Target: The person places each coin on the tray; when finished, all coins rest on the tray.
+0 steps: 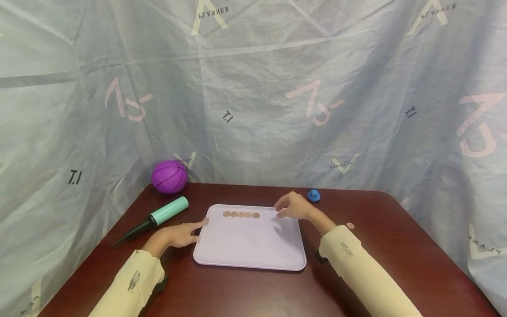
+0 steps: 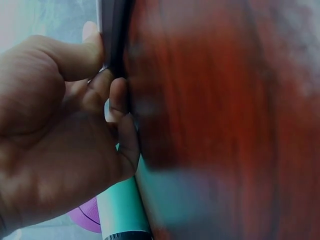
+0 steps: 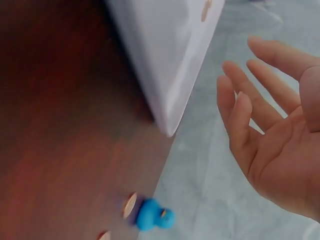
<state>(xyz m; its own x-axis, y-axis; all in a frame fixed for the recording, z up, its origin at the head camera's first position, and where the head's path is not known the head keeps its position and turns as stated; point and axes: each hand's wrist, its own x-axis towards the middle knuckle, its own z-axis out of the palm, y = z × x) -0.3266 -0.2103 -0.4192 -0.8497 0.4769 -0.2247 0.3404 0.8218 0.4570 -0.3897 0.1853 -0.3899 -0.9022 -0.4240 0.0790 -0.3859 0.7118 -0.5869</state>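
A lavender tray (image 1: 249,246) lies on the dark red table (image 1: 396,264), with a row of several copper coins (image 1: 240,215) along its far edge. My left hand (image 1: 198,231) is at the tray's left rim. In the left wrist view its thumb (image 2: 90,50) presses the tray's rim (image 2: 114,40) and the other fingers curl against it. My right hand (image 1: 281,209) hovers over the tray's far right corner. The right wrist view shows this right hand (image 3: 270,135) with straight fingers and nothing in it, beside the tray's corner (image 3: 165,55).
A purple ball (image 1: 169,176) sits at the table's far left corner. A teal pump (image 1: 158,218) lies left of the tray. A blue duck toy (image 1: 314,195) stands behind the right hand. One loose coin (image 1: 350,225) lies right of the tray. Grey sheeting surrounds the table.
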